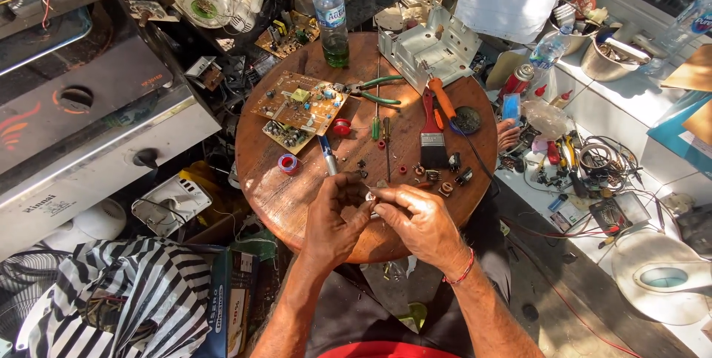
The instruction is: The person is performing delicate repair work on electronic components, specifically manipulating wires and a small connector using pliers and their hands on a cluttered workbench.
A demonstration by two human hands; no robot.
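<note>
My left hand (335, 219) and my right hand (417, 221) meet over the near edge of a round wooden table (297, 195). Together their fingertips pinch a small pale electronic part (371, 196); what it is exactly is too small to tell. Just beyond the hands lie several small dark components (445, 180), a pen-like tool (327, 155) and a paintbrush with a red handle (432, 132). A red cord bracelet circles my right wrist.
On the table lie brown circuit boards (299, 110), green-handled pliers (374, 90), screwdrivers (376, 124), a red solder spool (288, 163), a plastic bottle of green liquid (331, 17) and a grey metal bracket (426, 50). A gas stove (81, 128) stands left; cluttered tools and wires (586, 165) lie right.
</note>
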